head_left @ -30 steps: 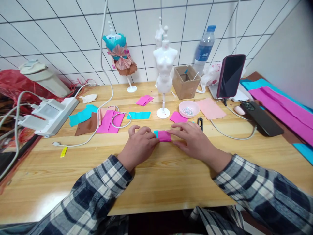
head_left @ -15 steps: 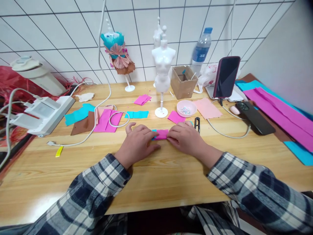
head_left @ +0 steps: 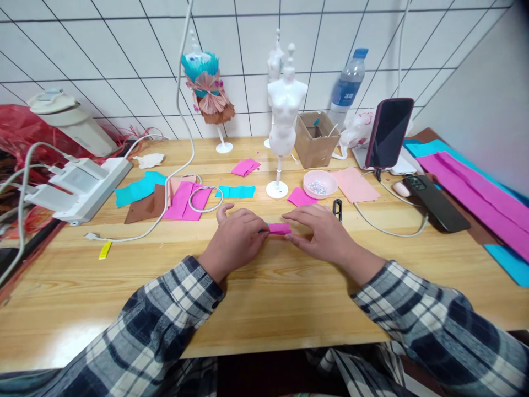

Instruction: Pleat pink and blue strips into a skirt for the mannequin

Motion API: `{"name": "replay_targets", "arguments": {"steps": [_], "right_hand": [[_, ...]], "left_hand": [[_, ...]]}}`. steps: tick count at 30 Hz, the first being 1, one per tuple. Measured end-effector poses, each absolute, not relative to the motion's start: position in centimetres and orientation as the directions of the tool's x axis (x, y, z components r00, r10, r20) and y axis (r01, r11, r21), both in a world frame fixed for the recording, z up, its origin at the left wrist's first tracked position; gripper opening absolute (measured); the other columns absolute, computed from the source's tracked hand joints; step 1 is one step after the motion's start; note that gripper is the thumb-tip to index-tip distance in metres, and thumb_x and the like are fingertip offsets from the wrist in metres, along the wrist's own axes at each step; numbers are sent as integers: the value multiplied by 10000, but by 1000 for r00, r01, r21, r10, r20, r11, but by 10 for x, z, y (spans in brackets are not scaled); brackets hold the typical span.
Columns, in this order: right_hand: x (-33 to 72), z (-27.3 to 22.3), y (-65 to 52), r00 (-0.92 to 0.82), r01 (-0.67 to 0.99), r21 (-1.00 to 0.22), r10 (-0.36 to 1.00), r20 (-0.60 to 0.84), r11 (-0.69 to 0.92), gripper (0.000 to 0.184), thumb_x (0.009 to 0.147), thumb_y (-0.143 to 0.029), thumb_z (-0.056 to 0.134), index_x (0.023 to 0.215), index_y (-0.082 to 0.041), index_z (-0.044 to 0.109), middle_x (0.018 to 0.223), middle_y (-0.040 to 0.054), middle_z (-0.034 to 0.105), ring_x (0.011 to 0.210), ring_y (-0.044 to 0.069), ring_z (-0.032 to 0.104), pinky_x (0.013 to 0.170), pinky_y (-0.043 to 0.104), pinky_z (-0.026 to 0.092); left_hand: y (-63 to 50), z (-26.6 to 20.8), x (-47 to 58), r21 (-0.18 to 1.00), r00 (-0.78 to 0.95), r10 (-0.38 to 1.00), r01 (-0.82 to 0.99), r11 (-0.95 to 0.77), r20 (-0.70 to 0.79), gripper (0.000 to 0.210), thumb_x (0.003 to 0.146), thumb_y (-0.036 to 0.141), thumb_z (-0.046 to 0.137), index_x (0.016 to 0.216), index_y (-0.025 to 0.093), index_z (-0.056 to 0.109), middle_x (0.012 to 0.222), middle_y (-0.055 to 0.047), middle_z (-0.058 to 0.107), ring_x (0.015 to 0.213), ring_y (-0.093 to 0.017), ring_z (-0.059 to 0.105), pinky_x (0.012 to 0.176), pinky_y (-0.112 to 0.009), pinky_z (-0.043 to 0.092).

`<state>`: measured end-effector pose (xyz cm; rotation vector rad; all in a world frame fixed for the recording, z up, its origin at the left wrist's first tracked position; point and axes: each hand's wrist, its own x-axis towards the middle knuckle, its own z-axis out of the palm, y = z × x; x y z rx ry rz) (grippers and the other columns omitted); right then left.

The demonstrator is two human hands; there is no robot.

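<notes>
A small folded strip of pink crepe paper [head_left: 280,227] lies in front of me, with a bit of blue at its left end. My left hand [head_left: 238,237] pinches that left end between thumb and fingers. At the other end is my right hand [head_left: 320,229], its thumb by the strip's corner and its fingers raised apart from the thumb. Just beyond the right hand lie a pink paper piece [head_left: 302,197], a pink bowl of beads [head_left: 320,184] and a small black tool [head_left: 338,210], probably thread snips.
A bare white mannequin [head_left: 285,118] stands behind the hands; a dressed one [head_left: 209,91] is farther left. A cardboard box [head_left: 316,140], bottle [head_left: 349,85] and propped phone [head_left: 390,132] stand behind. A white cable [head_left: 167,190] crosses coloured paper at left. Another phone [head_left: 436,201] lies right.
The pink strip looks narrower from front to back. My right hand's fingers have lifted off it and spread from the thumb, while my left hand has closed on its left end. The view shifted slightly.
</notes>
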<state>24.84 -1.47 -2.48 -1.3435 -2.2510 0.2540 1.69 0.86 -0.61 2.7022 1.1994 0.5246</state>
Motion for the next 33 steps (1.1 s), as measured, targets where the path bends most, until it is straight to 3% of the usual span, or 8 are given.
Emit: {"name": "replay_targets", "arguments": {"steps": [6,10,13,17,19,23,28,33], "right_hand": [[245,-27,-16,-369,801,-386,884,286,459,161,892,-349,633,931,-267,766,862,22,760,843,219,629,788,377,388],[244,-18,-14,-342,740,-512,900,271,436,119,859,-290,665,865,-251,778,822,24,756,792,193,633,746,340,418],[244,-6,-8,-324,627,-704,934,154,334,125,840,-277,668,868,-236,783,798,25,760,737,170,647,680,296,453],[246,1,8,-368,473,-876,925,-100,94,164,798,-320,693,881,-213,784,806,25,771,754,176,678,682,287,503],[247,-4,16,-375,475,-878,916,-142,58,208,797,-296,684,956,-202,778,866,35,775,752,164,670,690,287,508],[248,-18,23,-262,623,-771,964,-45,133,340,834,-330,655,1140,-205,731,950,44,764,660,128,593,618,272,446],[243,-25,28,-353,644,-714,935,42,275,241,858,-328,639,1028,-224,774,944,40,758,776,150,627,668,267,441],[237,-23,33,-384,688,-667,923,-1,286,126,815,-288,675,849,-241,787,822,6,751,766,148,641,668,253,435]], "left_hand": [[6,-3,16,288,624,736,678,-677,261,151,892,222,553,848,249,695,901,9,745,991,-215,644,1106,-553,104],[7,0,14,319,649,726,654,-685,227,165,917,239,532,881,246,693,888,12,743,934,-190,665,1126,-545,136],[13,12,9,425,664,723,608,-670,190,163,913,271,537,897,238,696,863,15,749,841,-166,673,1084,-477,305],[28,29,3,625,669,743,590,-511,-24,177,875,356,580,871,244,718,862,21,763,791,-157,688,745,-282,502],[36,30,3,632,651,752,626,-458,-100,176,857,353,582,856,246,722,859,23,764,783,-159,689,709,-273,496],[46,15,9,492,597,801,712,-502,-48,138,806,289,595,789,242,724,885,15,761,902,-203,670,909,-388,419],[49,1,15,405,607,793,737,-541,-47,133,776,224,585,756,240,715,889,12,758,943,-222,644,996,-502,255],[50,-2,13,398,602,798,740,-542,-33,138,789,251,577,761,237,712,860,4,753,912,-219,644,986,-485,258]]}}
